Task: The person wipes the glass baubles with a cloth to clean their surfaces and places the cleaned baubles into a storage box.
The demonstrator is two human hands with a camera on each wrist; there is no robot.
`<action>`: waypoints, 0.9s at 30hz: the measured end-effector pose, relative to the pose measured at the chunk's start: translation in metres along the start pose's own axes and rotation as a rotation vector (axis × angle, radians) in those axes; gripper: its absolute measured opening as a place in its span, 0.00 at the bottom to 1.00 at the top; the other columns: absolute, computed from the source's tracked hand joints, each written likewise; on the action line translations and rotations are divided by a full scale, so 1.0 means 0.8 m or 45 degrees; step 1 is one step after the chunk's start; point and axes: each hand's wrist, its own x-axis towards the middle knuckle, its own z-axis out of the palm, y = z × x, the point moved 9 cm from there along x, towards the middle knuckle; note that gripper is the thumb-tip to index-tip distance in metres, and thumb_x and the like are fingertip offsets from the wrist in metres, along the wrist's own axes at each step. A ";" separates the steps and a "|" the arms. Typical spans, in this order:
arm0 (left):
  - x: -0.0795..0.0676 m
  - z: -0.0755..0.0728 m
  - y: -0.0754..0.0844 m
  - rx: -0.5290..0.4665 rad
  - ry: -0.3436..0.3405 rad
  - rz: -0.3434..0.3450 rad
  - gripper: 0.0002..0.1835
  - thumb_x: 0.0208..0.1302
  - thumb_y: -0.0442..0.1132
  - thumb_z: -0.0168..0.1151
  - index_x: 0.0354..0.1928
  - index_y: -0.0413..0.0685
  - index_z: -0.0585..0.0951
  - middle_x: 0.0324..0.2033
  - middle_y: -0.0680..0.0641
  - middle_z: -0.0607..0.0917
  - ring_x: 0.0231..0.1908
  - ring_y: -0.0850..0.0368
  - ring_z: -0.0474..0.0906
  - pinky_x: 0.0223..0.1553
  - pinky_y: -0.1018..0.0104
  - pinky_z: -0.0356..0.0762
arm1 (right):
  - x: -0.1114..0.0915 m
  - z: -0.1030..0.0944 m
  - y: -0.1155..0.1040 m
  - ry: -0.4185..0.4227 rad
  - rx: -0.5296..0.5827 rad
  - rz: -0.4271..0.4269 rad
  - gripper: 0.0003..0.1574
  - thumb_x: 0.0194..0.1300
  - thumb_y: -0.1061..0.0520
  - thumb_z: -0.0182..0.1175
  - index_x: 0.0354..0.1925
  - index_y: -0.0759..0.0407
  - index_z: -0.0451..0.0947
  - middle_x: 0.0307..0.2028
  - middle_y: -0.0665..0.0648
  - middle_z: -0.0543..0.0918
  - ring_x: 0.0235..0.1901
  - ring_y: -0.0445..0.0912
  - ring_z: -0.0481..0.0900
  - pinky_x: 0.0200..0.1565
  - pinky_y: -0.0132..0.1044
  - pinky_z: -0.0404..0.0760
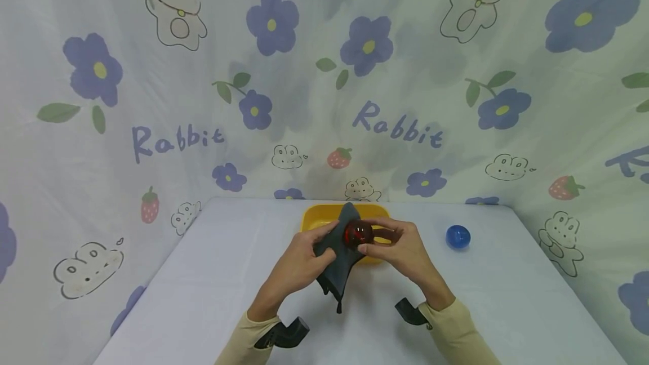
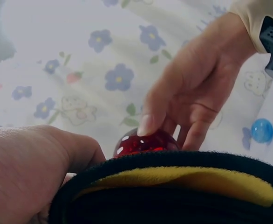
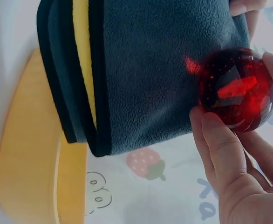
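Note:
My right hand (image 1: pixel 405 244) pinches a clear red ball (image 3: pixel 239 91) between thumb and fingertips, against or very close to a folded grey cloth (image 3: pixel 146 70). The cloth has black edging and a yellow underside, which shows between its folds in both wrist views. My left hand (image 1: pixel 306 255) grips the cloth, thumb on top, just left of the ball; some of its fingers are hidden under the fabric. Both hands are raised in front of a yellow tray (image 1: pixel 310 216), and the cloth partly covers it in the head view.
A clear blue ball (image 1: pixel 458 237) lies on the white table (image 1: pixel 228 275), right of the tray. Behind the table hangs a curtain (image 1: pixel 314 89) printed with rabbits and flowers. Each sleeve carries a black wrist camera (image 1: pixel 291 333).

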 end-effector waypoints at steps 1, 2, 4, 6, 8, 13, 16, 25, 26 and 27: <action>0.000 -0.001 0.000 -0.001 0.004 0.001 0.31 0.63 0.37 0.54 0.71 0.51 0.69 0.53 0.42 0.82 0.29 0.61 0.81 0.28 0.71 0.81 | 0.000 0.000 0.000 0.004 -0.006 0.000 0.29 0.51 0.54 0.75 0.54 0.48 0.82 0.56 0.59 0.82 0.53 0.59 0.84 0.47 0.39 0.85; -0.001 -0.001 0.001 -0.004 0.007 0.003 0.31 0.64 0.37 0.54 0.71 0.51 0.69 0.53 0.42 0.82 0.29 0.61 0.81 0.28 0.71 0.81 | 0.001 -0.001 -0.001 0.006 -0.015 -0.005 0.30 0.51 0.54 0.75 0.54 0.49 0.82 0.56 0.59 0.82 0.53 0.59 0.84 0.47 0.39 0.85; -0.002 -0.002 0.002 -0.018 0.017 0.006 0.31 0.63 0.37 0.54 0.70 0.51 0.70 0.54 0.42 0.82 0.29 0.61 0.82 0.29 0.71 0.81 | 0.001 -0.002 -0.001 0.017 -0.033 -0.014 0.30 0.51 0.53 0.75 0.54 0.49 0.82 0.55 0.59 0.82 0.53 0.60 0.84 0.48 0.38 0.85; -0.003 -0.003 0.004 -0.027 0.025 0.014 0.30 0.63 0.36 0.54 0.70 0.52 0.70 0.53 0.41 0.82 0.30 0.61 0.82 0.29 0.71 0.81 | 0.002 -0.003 0.000 0.026 -0.047 -0.013 0.30 0.51 0.53 0.75 0.54 0.49 0.81 0.55 0.59 0.82 0.53 0.59 0.84 0.48 0.38 0.84; -0.003 -0.004 0.004 -0.038 0.030 0.018 0.30 0.63 0.36 0.54 0.70 0.52 0.70 0.52 0.42 0.82 0.29 0.61 0.82 0.28 0.71 0.81 | 0.002 -0.003 0.001 0.025 -0.062 -0.012 0.30 0.52 0.52 0.75 0.55 0.49 0.81 0.55 0.58 0.83 0.53 0.59 0.84 0.49 0.38 0.84; -0.004 -0.006 0.007 -0.048 0.044 0.033 0.30 0.63 0.36 0.55 0.69 0.53 0.71 0.48 0.44 0.81 0.27 0.62 0.81 0.25 0.71 0.79 | 0.003 -0.001 0.004 -0.009 -0.080 -0.003 0.29 0.53 0.52 0.74 0.55 0.49 0.80 0.54 0.56 0.83 0.54 0.55 0.84 0.51 0.37 0.83; -0.005 -0.007 0.009 -0.060 0.049 0.044 0.29 0.63 0.35 0.55 0.69 0.53 0.72 0.49 0.44 0.81 0.26 0.63 0.81 0.25 0.71 0.79 | 0.003 0.001 0.007 -0.045 -0.075 0.016 0.30 0.53 0.52 0.74 0.56 0.49 0.80 0.54 0.57 0.84 0.54 0.54 0.84 0.53 0.39 0.83; -0.009 -0.009 0.017 -0.024 0.093 0.086 0.29 0.63 0.34 0.55 0.68 0.53 0.73 0.56 0.45 0.82 0.34 0.59 0.82 0.32 0.73 0.81 | 0.002 0.011 0.020 -0.139 -0.064 0.087 0.37 0.51 0.52 0.75 0.60 0.53 0.78 0.56 0.60 0.82 0.52 0.58 0.85 0.53 0.41 0.83; -0.009 -0.009 0.017 -0.020 0.097 0.091 0.29 0.63 0.34 0.55 0.68 0.53 0.73 0.56 0.45 0.82 0.34 0.59 0.82 0.33 0.73 0.81 | 0.002 0.013 0.020 -0.152 -0.059 0.084 0.36 0.51 0.53 0.75 0.60 0.53 0.78 0.56 0.61 0.83 0.52 0.57 0.85 0.52 0.40 0.83; -0.009 -0.010 0.018 -0.013 0.104 0.099 0.29 0.63 0.34 0.55 0.68 0.54 0.73 0.57 0.45 0.82 0.34 0.58 0.82 0.33 0.73 0.81 | 0.002 0.014 0.020 -0.162 -0.054 0.080 0.36 0.51 0.53 0.75 0.60 0.53 0.78 0.56 0.61 0.83 0.52 0.57 0.85 0.51 0.39 0.83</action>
